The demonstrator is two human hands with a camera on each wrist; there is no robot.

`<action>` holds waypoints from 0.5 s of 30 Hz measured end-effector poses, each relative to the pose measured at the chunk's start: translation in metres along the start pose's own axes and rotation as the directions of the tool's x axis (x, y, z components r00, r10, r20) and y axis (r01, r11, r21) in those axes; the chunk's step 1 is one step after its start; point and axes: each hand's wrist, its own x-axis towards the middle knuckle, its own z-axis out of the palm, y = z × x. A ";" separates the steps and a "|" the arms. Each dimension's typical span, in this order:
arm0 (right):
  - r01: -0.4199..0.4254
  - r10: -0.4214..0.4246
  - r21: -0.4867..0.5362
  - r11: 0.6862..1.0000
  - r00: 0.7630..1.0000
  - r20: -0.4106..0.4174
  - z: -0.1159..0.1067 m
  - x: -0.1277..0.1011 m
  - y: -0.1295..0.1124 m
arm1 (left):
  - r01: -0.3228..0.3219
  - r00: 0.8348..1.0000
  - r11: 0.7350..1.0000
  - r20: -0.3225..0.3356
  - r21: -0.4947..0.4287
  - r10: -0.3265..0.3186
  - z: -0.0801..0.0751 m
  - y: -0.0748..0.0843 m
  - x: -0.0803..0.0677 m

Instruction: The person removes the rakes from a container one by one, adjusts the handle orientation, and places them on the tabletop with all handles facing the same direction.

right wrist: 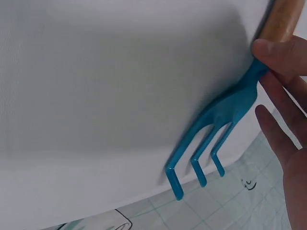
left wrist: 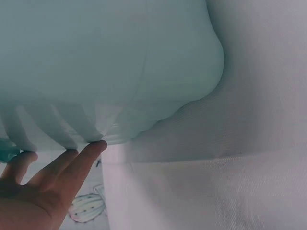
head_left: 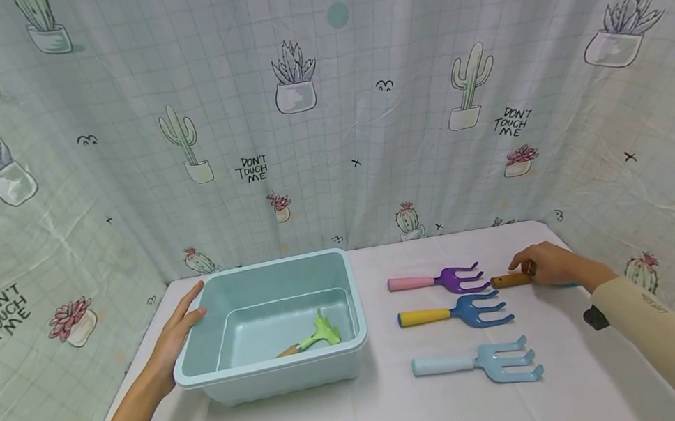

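Note:
A light blue plastic tub (head_left: pixel 268 368) stands on the white table (head_left: pixel 400 413), with a green hand rake (head_left: pixel 321 333) lying inside. My left hand (head_left: pixel 181 324) rests flat against the tub's left wall, fingers straight. In the left wrist view those fingers (left wrist: pixel 72 163) touch the ribbed underside of the tub (left wrist: pixel 120 62). At the far right my right hand (head_left: pixel 549 264) pinches a teal hand fork (right wrist: pixel 225 112) at the neck of its wooden handle (head_left: pixel 509 280). The fork lies on the table near the right edge.
Three more hand forks lie in a column right of the tub: purple with a pink handle (head_left: pixel 456 279), dark blue with a yellow handle (head_left: pixel 473 310), and light blue (head_left: pixel 501 361). A cactus-print curtain (head_left: pixel 328 134) closes off the back and sides.

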 end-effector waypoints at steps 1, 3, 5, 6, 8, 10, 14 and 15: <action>-0.006 0.006 0.012 1.000 1.000 0.007 -0.001 0.000 0.000 | -0.001 1.000 1.000 0.001 -0.001 0.001 0.000 0.000 0.000; -0.017 0.016 0.042 0.999 1.000 0.016 -0.005 0.000 0.000 | -0.004 1.000 1.000 0.000 0.001 0.004 0.000 0.000 0.000; -0.023 0.022 0.075 0.997 1.000 0.020 -0.009 0.000 -0.003 | -0.006 1.000 1.000 -0.001 0.000 0.006 0.000 0.000 0.000; -0.022 0.021 0.088 0.996 1.000 0.019 -0.011 0.000 -0.005 | -0.007 1.000 1.000 -0.001 -0.001 0.007 0.000 0.000 0.000; -0.013 0.012 0.102 0.995 1.000 0.014 -0.015 -0.001 -0.009 | -0.007 1.000 1.000 -0.001 -0.004 0.007 0.000 0.000 0.000; 0.001 -0.002 0.104 0.995 1.000 0.002 -0.019 -0.001 -0.014 | -0.006 1.000 1.000 0.000 -0.005 0.006 0.000 -0.001 0.000; 0.016 -0.016 0.114 0.993 1.000 -0.001 -0.028 0.002 -0.022 | -0.012 1.000 1.000 0.000 -0.004 0.012 0.000 -0.001 0.000; 0.016 -0.017 0.125 0.992 1.000 0.002 -0.031 0.002 -0.025 | -0.014 1.000 1.000 0.000 -0.003 0.014 0.000 -0.002 0.000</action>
